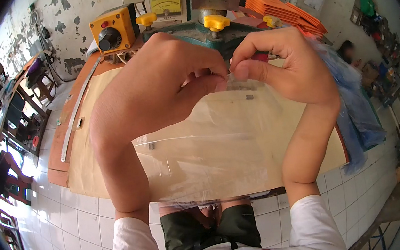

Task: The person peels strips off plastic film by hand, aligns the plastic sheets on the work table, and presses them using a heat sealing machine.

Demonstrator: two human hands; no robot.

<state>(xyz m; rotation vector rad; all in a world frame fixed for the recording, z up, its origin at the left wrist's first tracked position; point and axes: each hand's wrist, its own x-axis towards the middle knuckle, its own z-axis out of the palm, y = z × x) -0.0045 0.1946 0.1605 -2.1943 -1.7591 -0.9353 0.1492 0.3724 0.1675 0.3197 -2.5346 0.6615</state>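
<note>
My left hand (175,74) and my right hand (286,64) are raised over the table, their fingertips close together. Thumb and forefinger of each are pinched on what appears to be the edge of a clear plastic sheet (203,159). The sheet is see-through, so its exact outline between the fingers is hard to make out. It hangs down toward me and drapes over the front of the table, with glossy creases catching light. Beneath it lies a tan covering sheet (88,173) on the tabletop.
Behind my hands stands a green machine part with yellow knobs (217,22). A yellow control box (114,30) is at back left, beside a meter (166,6). A metal ruler (75,121) lies left. Orange folded pieces (285,11) and bluish plastic (354,104) are at right.
</note>
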